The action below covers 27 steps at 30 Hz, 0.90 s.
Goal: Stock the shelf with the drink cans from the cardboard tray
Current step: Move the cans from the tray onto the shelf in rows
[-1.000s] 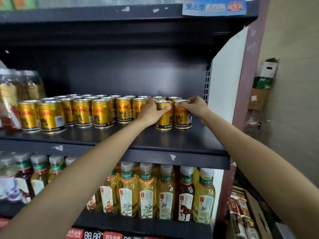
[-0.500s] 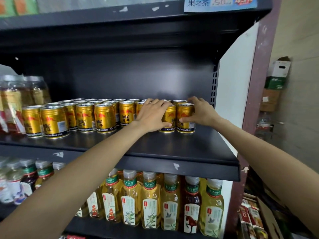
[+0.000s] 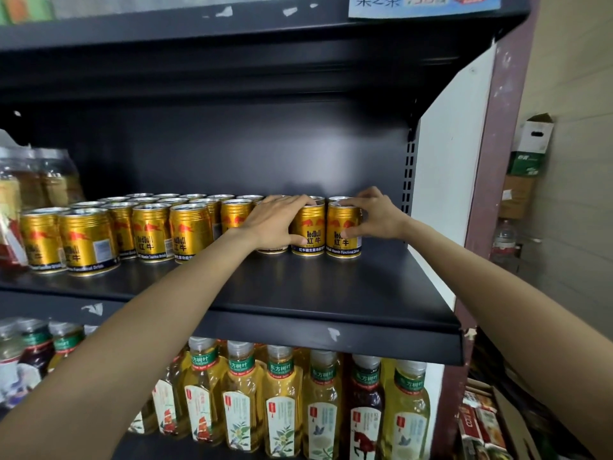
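Note:
Several gold Red Bull cans (image 3: 149, 232) stand in rows on the black shelf (image 3: 298, 293). Two front cans stand at the right end of the row. My left hand (image 3: 277, 224) wraps round the left one (image 3: 310, 232), fingers over its top and thumb at its base. My right hand (image 3: 373, 217) holds the rightmost can (image 3: 341, 235), fingers on its rim and thumb on its side. Both cans rest on the shelf. The cardboard tray is out of view.
Bare shelf lies in front of the cans and to their right, up to the white side panel (image 3: 447, 200). Tea bottles (image 3: 282, 400) fill the shelf below. Packaged jars (image 3: 30, 187) stand at far left. Boxes (image 3: 530, 151) sit against the right wall.
My hands have stayed on the two rightmost cans, shifting from pressing at their tops and sides to gripping them. The cans have been pushed slightly back into line with the row.

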Available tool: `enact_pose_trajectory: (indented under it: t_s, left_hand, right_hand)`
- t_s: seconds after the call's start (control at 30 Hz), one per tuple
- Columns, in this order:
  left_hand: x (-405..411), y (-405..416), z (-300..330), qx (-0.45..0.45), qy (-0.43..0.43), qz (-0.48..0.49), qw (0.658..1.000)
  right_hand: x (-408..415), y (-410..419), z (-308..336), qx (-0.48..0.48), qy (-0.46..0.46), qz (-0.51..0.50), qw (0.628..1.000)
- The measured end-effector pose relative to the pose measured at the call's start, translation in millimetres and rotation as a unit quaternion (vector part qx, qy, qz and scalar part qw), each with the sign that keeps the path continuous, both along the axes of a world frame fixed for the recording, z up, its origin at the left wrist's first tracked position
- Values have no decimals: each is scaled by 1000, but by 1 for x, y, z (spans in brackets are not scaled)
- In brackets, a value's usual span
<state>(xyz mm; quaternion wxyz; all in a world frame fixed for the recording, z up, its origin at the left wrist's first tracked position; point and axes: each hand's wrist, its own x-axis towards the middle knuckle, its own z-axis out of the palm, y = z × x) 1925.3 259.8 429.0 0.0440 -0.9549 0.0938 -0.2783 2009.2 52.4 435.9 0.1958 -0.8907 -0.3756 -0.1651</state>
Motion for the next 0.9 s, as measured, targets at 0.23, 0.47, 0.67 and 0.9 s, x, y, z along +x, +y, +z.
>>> enact_pose_trajectory:
  t_s: [0.23, 0.47, 0.67, 0.9]
  left_hand:
    - [0, 10, 3, -22, 14, -18, 999]
    - [-2, 9, 2, -29, 32, -14, 999]
    - [-16, -6, 6, 55, 12, 12, 998]
    - [-108, -35, -4, -63, -158, -80, 982]
  right_hand:
    - [6, 2, 1, 23, 68, 29, 997]
    - [2, 2, -8, 71, 74, 24, 994]
    - [-22, -9, -6, 83, 6, 14, 996]
    - [-130, -25, -13, 155, -139, 40, 977]
